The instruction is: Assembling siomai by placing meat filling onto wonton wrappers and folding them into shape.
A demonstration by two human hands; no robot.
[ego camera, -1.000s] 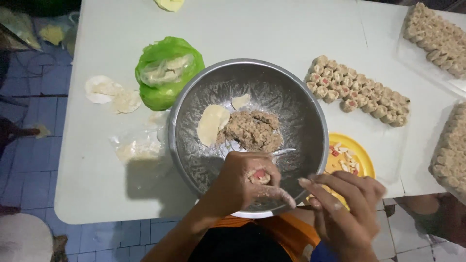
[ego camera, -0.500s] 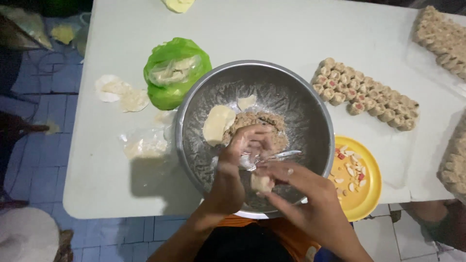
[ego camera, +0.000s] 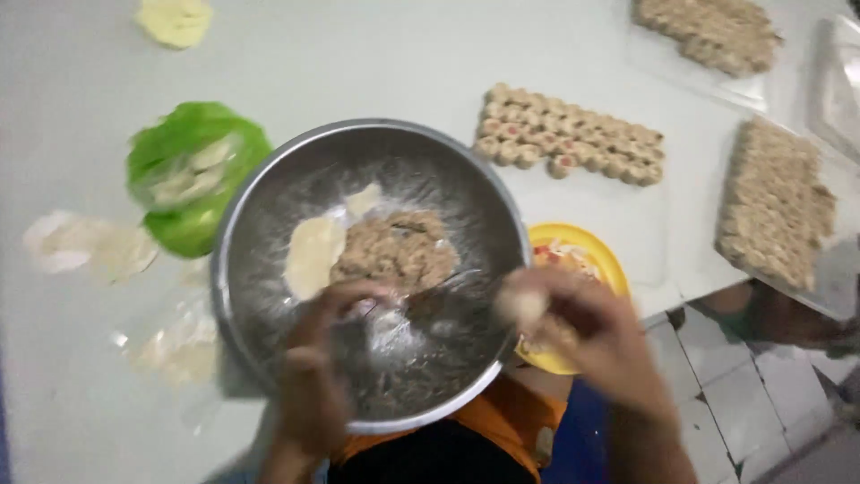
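A large steel bowl (ego camera: 358,133) sits on the white table in front of me. It holds a lump of minced filling (ego camera: 394,251), a pale round wrapper (ego camera: 313,255) and a thin metal utensil (ego camera: 448,287). My left hand (ego camera: 313,376) hovers, blurred, over the near side of the bowl, with its fingertips next to the utensil's end. My right hand (ego camera: 582,336) is over the bowl's right rim, closed around a small pale dumpling (ego camera: 524,309), just above a yellow plate (ego camera: 587,246).
A green plastic bag of wrappers (ego camera: 193,170) lies left of the bowl, with loose wrappers (ego camera: 85,246) and clear plastic (ego camera: 175,345) nearby. Rows of finished dumplings (ego camera: 573,143) and two full trays (ego camera: 775,206) fill the right side. Tiled floor (ego camera: 761,394) shows beyond the table edge.
My right hand has moved from the middle of the bowl to its right rim, carrying a dumpling. My left hand stays over the bowl. The view has shifted and blurred.
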